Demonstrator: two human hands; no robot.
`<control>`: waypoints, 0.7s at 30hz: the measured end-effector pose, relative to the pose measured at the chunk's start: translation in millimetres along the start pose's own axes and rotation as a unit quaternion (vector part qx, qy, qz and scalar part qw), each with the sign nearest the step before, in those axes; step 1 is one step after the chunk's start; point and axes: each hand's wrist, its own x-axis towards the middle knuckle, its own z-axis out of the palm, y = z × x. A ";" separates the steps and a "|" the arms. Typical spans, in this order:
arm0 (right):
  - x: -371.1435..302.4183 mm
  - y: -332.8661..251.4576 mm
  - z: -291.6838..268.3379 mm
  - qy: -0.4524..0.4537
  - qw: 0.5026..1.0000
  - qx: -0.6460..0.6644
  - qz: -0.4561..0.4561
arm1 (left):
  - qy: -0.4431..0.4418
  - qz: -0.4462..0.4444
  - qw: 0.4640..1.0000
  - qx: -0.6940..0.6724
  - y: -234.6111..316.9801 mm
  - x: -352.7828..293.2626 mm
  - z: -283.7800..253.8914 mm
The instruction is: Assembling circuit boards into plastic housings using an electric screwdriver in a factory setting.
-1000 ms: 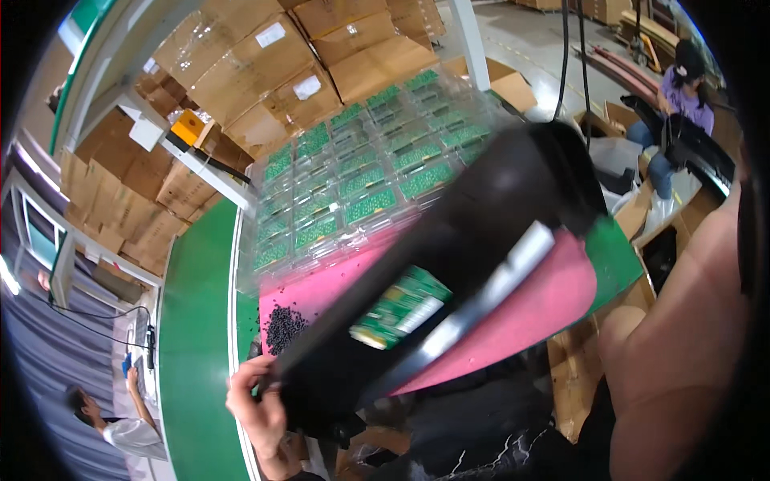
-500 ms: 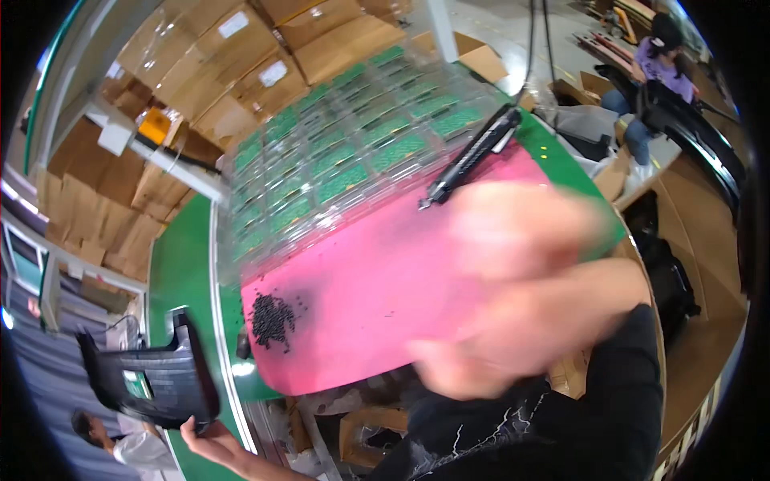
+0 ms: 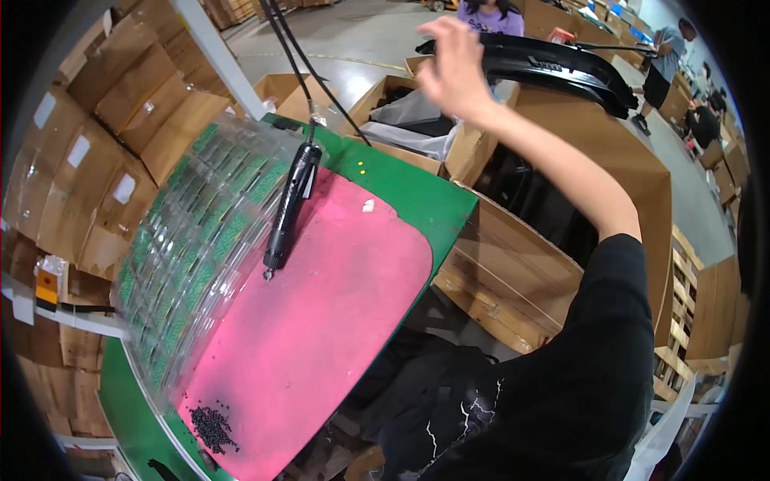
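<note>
My right hand (image 3: 457, 72) is raised at the top, arm stretched forward, its fingers spread and holding nothing. It overlaps the left end of a long glossy black curved plastic part (image 3: 561, 74) lying over a large carton; whether they touch I cannot tell. My left hand is out of view. A black electric screwdriver (image 3: 290, 208) hangs on its cord, its tip over the pink mat (image 3: 337, 280). On the mat's near left corner lies a pile of small black screws (image 3: 212, 429). Clear plastic trays (image 3: 200, 232) of green circuit boards stand along the mat's left.
The green workbench (image 3: 433, 196) extends beyond the mat. At its right stands an open carton (image 3: 513, 276) with black parts inside; a smaller carton (image 3: 401, 140) with plastic wrap sits beyond. Stacked cartons (image 3: 112, 160) fill the left. Other people (image 3: 501, 18) are at the back.
The view has swung right. My right hand has gone from over the mat up to the long black part. My left hand and the black panel it held have left view, apart from a dark edge.
</note>
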 end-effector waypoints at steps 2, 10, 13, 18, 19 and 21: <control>-7.9 72.8 -5.4 -0.043 0.985 -0.157 0.051 | 0.011 -0.025 0.996 0.088 -17.3 -45.9 48.0; -124.0 249.6 -47.3 -0.384 0.858 -0.304 0.158 | -0.295 0.199 0.847 0.395 -78.5 -42.3 113.2; -129.1 237.6 -42.7 -0.349 0.855 -0.358 0.136 | -0.334 0.205 0.846 0.362 -97.4 -43.8 149.0; -119.8 233.2 -66.7 -0.315 0.860 -0.399 0.033 | -0.441 0.280 0.817 0.243 -151.6 -105.3 226.5; -115.5 231.3 -69.8 -0.317 0.866 -0.386 0.037 | -0.473 0.307 0.784 0.261 -155.5 -114.5 235.9; -99.9 221.9 -74.0 -0.270 0.884 -0.379 0.040 | -0.525 0.342 0.720 0.298 -151.2 -136.9 250.4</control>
